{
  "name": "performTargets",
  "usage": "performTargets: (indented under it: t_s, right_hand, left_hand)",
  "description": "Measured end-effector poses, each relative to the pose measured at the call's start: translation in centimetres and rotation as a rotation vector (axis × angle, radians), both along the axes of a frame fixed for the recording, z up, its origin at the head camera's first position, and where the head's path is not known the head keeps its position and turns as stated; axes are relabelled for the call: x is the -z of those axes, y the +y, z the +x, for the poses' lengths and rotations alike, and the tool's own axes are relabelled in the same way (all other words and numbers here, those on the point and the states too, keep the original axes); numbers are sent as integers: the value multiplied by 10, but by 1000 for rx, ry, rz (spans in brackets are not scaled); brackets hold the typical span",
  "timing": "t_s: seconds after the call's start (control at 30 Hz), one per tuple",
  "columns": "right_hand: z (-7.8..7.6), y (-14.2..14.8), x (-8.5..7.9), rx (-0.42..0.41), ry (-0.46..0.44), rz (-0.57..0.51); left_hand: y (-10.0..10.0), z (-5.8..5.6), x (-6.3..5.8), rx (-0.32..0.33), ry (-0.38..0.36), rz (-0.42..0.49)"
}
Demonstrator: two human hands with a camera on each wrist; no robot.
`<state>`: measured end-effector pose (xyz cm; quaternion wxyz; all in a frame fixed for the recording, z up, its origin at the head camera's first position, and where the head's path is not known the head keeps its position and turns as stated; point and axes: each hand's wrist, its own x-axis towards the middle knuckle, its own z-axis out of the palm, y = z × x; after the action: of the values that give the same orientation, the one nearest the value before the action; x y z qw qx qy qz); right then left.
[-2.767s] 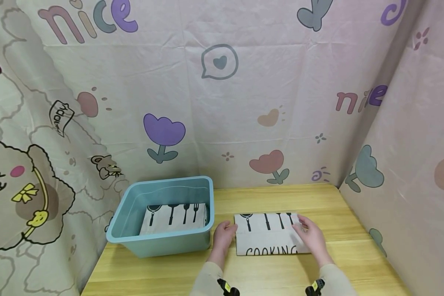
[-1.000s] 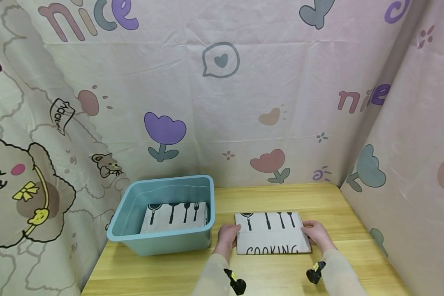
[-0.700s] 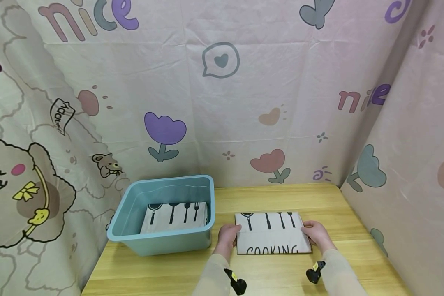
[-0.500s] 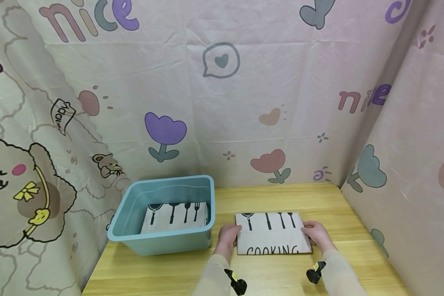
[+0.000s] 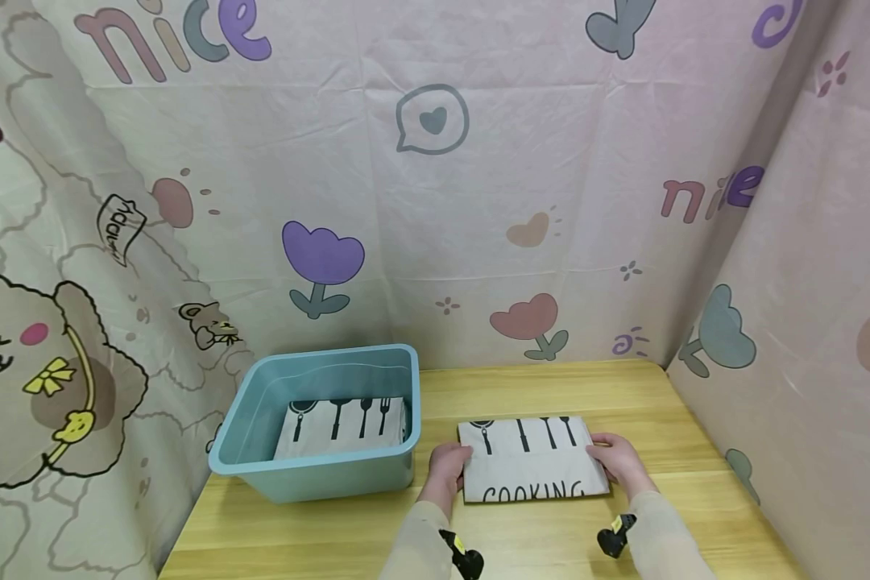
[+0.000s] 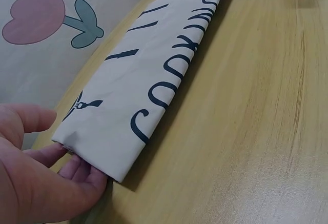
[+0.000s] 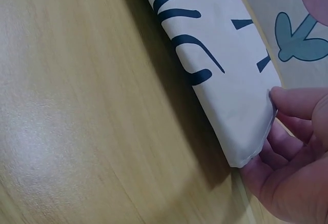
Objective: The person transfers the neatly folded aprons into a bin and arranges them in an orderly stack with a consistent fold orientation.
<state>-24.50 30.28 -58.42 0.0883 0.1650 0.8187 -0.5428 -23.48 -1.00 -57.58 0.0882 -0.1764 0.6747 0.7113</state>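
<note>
A folded white cloth (image 5: 532, 463), printed with dark utensils and the word COOKING, lies between my two hands in the head view. My left hand (image 5: 447, 467) has its fingers curled under the cloth's left end; in the left wrist view the thumb (image 6: 41, 117) stands over that end. At the opposite end, my right hand (image 5: 619, 461) pinches the edge, thumb (image 7: 294, 101) on top and fingers below. Shadow shows along the cloth's front edge in both wrist views. The undersides of the fingers are hidden beneath the fabric.
A blue-green plastic bin (image 5: 319, 475) stands left of my left hand, holding another folded cloth (image 5: 344, 431) with the same utensil print. The wooden table (image 5: 536, 391) meets a printed curtain (image 5: 435, 225) behind and at the sides.
Over the earlier frames both hands have closed onto the cloth's ends, the right moving outward from above it. Since half a second ago the cloth has shifted and tilted slightly.
</note>
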Motion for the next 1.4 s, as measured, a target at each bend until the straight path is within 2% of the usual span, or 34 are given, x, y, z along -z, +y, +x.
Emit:
performTargets:
  t_s: [0.23, 0.4, 0.6, 0.8, 1.07, 1.4]
  right_hand:
    - [2, 1, 4, 2, 3, -73]
    - [2, 0, 5, 0, 1, -97]
    - [3, -2, 2, 2, 15, -146]
    - [3, -3, 0, 26, 22, -194]
    - [2, -1, -9, 37, 75, -236]
    - [2, 6, -26, 47, 88, -235]
  left_hand:
    - [-1, 1, 3, -5, 34, 36]
    - [-2, 1, 5, -7, 17, 76]
    - [-3, 1, 7, -19, 4, 64]
    - [-3, 2, 5, -38, 16, 61]
    - [-1, 0, 0, -68, 50, 49]
    - [3, -4, -11, -93, 56, 103]
